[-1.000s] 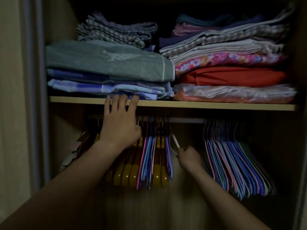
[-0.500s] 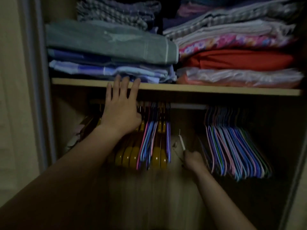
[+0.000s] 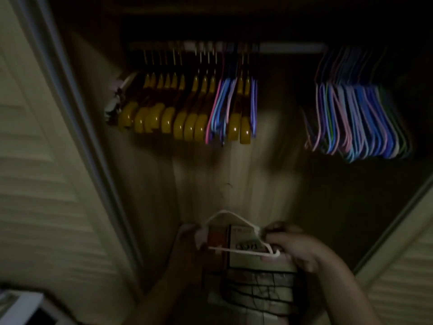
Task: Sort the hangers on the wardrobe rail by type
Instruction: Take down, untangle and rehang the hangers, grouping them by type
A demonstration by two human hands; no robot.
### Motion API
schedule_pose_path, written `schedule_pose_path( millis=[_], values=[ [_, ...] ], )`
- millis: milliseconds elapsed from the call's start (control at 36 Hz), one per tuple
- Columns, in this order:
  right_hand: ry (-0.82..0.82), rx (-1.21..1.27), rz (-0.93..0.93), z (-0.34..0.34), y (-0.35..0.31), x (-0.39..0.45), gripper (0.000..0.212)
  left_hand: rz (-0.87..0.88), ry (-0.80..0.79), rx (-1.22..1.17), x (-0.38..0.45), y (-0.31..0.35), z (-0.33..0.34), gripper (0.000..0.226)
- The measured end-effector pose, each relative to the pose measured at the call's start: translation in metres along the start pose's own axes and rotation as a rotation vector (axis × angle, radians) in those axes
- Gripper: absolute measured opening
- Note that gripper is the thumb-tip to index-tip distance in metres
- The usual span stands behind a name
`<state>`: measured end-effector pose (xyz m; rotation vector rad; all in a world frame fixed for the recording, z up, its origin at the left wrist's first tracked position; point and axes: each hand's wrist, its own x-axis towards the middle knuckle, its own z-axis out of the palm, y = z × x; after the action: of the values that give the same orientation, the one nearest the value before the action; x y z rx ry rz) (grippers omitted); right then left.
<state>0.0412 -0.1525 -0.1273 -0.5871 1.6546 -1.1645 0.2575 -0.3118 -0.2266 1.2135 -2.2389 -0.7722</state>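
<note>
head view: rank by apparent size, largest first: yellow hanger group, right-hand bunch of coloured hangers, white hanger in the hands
1-2. Yellow hanger group and right-hand bunch of coloured hangers: about the same apparent size, not ranked.
3. White hanger, held by the left hand and right hand; it looks smallest though nearest the camera.

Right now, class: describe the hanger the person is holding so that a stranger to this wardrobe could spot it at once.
Start at the rail across the top of the wardrobe, then drop straight down to the two hands near the bottom. Between the left hand and the right hand is a thin white hanger. Unlike the chunky yellow hangers and coloured thin hangers, it is off the rail.
</note>
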Motion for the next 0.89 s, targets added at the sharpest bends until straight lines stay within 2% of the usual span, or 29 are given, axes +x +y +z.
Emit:
schedule_pose_path(
  millis=[28,83,139,222,333,417,500,528,611,667,722,750,833,889],
  values=[
    [-0.062,-0.006,0.003,0.000,-0.002,-0.004,0.013,-0.013,-0.015,0.068,0.002,-0.016,-0.003,0.065],
    [-0.146,-0.005,-0.005,-0.003,-0.001,-0.013,0.017,0.002,-0.035,0.101,0.004,-0.055,-0.006,0.064],
    [-0.185,0.021,-0.019,-0.008,0.000,-0.017,0.018,-0.042,-0.086,0.058,-0.005,-0.070,-0.021,0.052],
    [-0.203,-0.047,-0.041,-0.025,0.006,-0.014,0.017,-0.149,-0.134,0.040,-0.029,-0.068,-0.052,0.019],
    [-0.231,-0.240,-0.073,-0.035,0.018,-0.007,0.018,-0.210,-0.041,-0.104,-0.049,-0.058,-0.076,0.033],
    [-0.229,-0.236,-0.094,-0.031,0.022,-0.003,0.020,-0.183,-0.019,-0.240,-0.054,-0.052,-0.087,0.040],
    [-0.247,-0.187,-0.121,-0.032,0.027,0.001,0.058,-0.097,-0.106,-0.252,-0.058,-0.053,-0.101,0.054],
    [-0.248,-0.199,-0.131,-0.033,0.028,0.002,0.058,-0.081,-0.142,-0.248,-0.059,-0.052,-0.104,0.055],
    [-0.249,-0.209,-0.118,-0.034,0.026,0.001,0.028,-0.036,-0.198,-0.211,-0.065,-0.044,-0.111,0.050],
    [-0.232,-0.264,-0.124,-0.033,0.024,0.003,0.024,0.019,-0.152,-0.151,-0.066,-0.038,-0.117,0.049],
    [-0.213,-0.307,-0.150,-0.031,0.017,0.003,0.028,0.077,-0.068,-0.030,-0.067,-0.032,-0.127,0.055],
    [-0.207,-0.315,-0.170,-0.028,0.013,0.002,0.035,0.100,-0.030,0.021,-0.067,-0.027,-0.136,0.056],
    [-0.170,-0.320,-0.314,-0.022,-0.016,-0.003,0.072,0.156,0.072,0.075,-0.065,-0.002,-0.174,0.046],
    [-0.145,-0.286,-0.412,-0.019,-0.046,-0.012,0.070,0.195,0.126,0.060,-0.061,0.021,-0.205,0.040]
  ],
)
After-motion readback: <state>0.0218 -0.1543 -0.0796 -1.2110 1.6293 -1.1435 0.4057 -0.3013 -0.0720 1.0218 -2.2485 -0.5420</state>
